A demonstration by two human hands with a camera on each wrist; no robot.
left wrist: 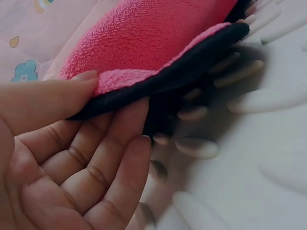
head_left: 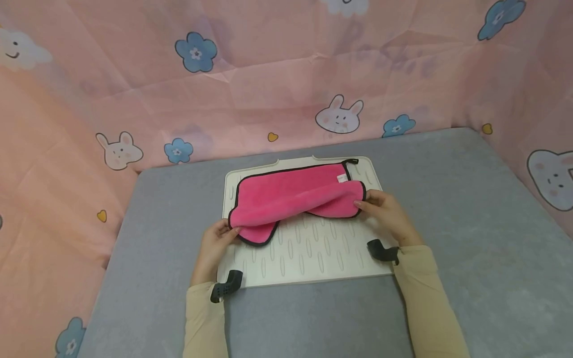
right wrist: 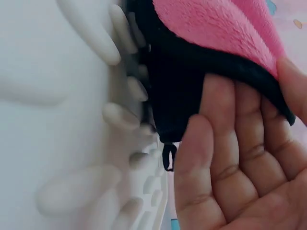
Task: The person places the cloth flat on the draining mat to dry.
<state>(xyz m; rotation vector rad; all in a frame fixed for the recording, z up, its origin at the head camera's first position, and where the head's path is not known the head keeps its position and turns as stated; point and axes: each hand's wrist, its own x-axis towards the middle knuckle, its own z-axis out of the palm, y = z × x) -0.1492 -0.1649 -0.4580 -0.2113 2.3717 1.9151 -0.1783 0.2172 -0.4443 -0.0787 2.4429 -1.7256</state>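
Note:
A pink plush towel with black edging lies partly folded over a cream ribbed mat. My left hand pinches the towel's left edge, thumb on top and fingers beneath, as the left wrist view shows. At the opposite side my right hand pinches the towel's right edge in the same way. The front part of the towel is bunched and raised, its black border close over the mat's oval ridges. A small white label and a black hanging loop show at the back right corner.
The mat rests on a grey table. Behind and on both sides hangs a pink curtain printed with rabbits, flowers and clouds. A black wrist mount sits on the left sleeve and another mount on the right sleeve.

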